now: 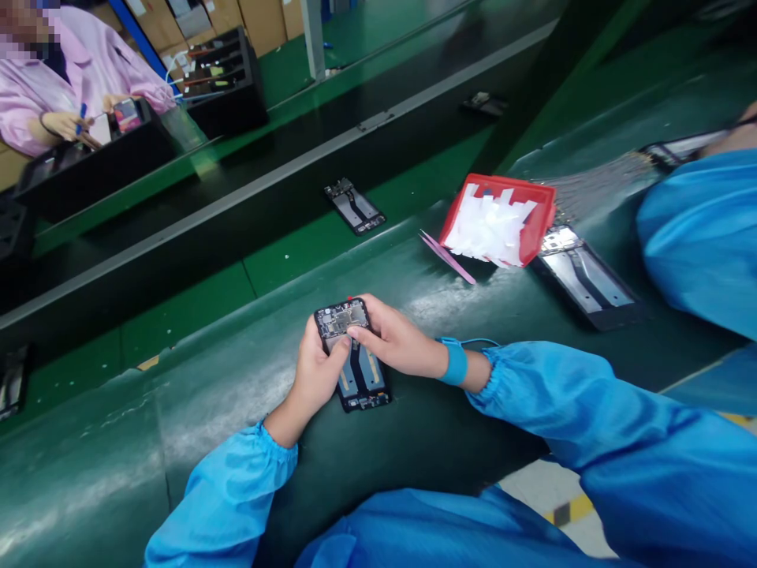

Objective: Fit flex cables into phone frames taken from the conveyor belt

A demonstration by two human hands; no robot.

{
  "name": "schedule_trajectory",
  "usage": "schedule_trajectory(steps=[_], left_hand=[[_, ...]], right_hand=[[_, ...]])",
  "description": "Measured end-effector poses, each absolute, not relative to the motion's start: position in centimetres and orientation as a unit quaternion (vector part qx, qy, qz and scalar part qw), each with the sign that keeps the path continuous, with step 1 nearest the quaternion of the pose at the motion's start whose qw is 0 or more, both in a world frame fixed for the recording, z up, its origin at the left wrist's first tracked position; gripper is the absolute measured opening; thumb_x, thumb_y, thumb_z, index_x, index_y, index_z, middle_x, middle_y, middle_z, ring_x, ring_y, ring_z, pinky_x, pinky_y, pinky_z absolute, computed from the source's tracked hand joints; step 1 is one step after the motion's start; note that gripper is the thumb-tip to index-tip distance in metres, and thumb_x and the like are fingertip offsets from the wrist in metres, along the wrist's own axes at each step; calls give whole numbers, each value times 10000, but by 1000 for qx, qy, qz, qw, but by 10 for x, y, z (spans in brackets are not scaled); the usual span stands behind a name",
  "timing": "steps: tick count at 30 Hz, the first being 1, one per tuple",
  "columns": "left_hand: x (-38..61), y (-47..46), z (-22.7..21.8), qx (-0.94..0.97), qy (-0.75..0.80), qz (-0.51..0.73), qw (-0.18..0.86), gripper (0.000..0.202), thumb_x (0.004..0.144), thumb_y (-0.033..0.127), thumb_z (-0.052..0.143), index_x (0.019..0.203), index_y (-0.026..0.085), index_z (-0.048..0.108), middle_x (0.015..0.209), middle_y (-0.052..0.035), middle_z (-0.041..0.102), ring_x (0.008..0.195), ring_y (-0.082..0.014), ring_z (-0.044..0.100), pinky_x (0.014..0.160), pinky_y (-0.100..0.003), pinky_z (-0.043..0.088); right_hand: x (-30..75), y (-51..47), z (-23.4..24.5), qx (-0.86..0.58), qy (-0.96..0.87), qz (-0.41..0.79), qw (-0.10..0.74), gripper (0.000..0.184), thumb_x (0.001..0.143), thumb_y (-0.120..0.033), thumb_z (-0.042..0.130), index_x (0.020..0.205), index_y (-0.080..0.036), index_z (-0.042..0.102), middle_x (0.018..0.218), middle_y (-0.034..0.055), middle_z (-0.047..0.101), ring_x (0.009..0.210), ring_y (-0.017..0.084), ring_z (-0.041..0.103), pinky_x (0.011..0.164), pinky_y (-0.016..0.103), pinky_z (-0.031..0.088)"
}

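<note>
Seen from the head camera, both hands are meeting low over the green bench [236,379]. The left hand [316,372] is curling around the left edge of an opened phone [362,385], its thumb lying across the face. The right hand [395,341], wearing a blue wrist strap [455,361], is closing on the top end, fingertips pressing beside the exposed circuit board [341,318]. So the phone is sitting between the two palms.

It is looking light and stiff but fragile, with the bare board and thin cables showing, so the rim of the frame is probably the safest hold.

Beyond the right hand a red tray [545,217] of white strips is sitting. A pink tool [448,257] is lying beside it, and a second phone frame [585,278] is lying further right. No brand, label or writing is showing clearly enough to read.
</note>
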State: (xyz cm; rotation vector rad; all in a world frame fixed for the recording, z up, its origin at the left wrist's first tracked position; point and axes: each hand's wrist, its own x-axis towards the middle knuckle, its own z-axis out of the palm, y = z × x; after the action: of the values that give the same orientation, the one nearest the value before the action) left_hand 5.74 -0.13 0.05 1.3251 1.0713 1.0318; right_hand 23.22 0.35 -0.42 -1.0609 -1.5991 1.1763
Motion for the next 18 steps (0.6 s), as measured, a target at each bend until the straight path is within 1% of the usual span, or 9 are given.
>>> schedule_trajectory(steps=[3, 6, 9, 11, 14, 18], left_hand=[[57, -2, 1, 552, 461, 449, 530, 334, 854, 276, 708, 1160, 197, 598, 1092, -60, 734, 996, -199, 708, 910, -317, 575], [55, -3, 1, 547, 474, 457, 516, 356, 835, 280, 728, 1157, 195, 601, 1090, -62, 735, 987, -203, 710, 895, -316, 575], [53, -4, 0, 546, 473, 454, 521, 361, 846, 303, 736, 1164, 195, 605, 1084, -55, 730, 961, -192, 702, 868, -301, 571], [53, -4, 0, 544, 472, 453, 525, 345, 871, 324, 727, 1168, 197, 606, 1075, -50, 727, 943, -182, 696, 853, -290, 568], [54, -4, 2, 549, 482, 455, 510, 315, 888, 346, 716, 1144, 192, 613, 1046, -49, 730, 922, -181, 693, 843, -292, 567], [58, -5, 7, 559, 494, 453, 488, 295, 873, 342, 721, 1104, 190, 619, 994, -41, 727, 880, -180, 685, 808, -286, 564]], right_hand=[[232, 3, -5, -402, -645, 490, 427, 330, 1000, -365, 555, 1285, -211, 490, 1092, 79, 644, 1005, 254, 648, 893, 425, 590], [231, 4, -4, -359, -628, 539, 431, 382, 1009, -368, 560, 1350, -213, 490, 1209, 97, 648, 1141, 270, 642, 994, 461, 585], [231, 5, -2, -310, -594, 591, 450, 443, 1009, -371, 581, 1408, -215, 470, 1339, 108, 620, 1254, 268, 620, 1126, 485, 515], [231, 5, 1, -289, -571, 614, 461, 471, 1000, -366, 603, 1426, -220, 465, 1394, 110, 600, 1302, 268, 602, 1174, 489, 475], [231, 4, 5, -295, -548, 626, 470, 470, 993, -367, 626, 1418, -223, 487, 1405, 111, 605, 1321, 274, 595, 1175, 486, 479], [229, 2, 7, -309, -541, 624, 472, 450, 980, -346, 633, 1394, -215, 517, 1354, 101, 639, 1272, 263, 629, 1141, 458, 514]])
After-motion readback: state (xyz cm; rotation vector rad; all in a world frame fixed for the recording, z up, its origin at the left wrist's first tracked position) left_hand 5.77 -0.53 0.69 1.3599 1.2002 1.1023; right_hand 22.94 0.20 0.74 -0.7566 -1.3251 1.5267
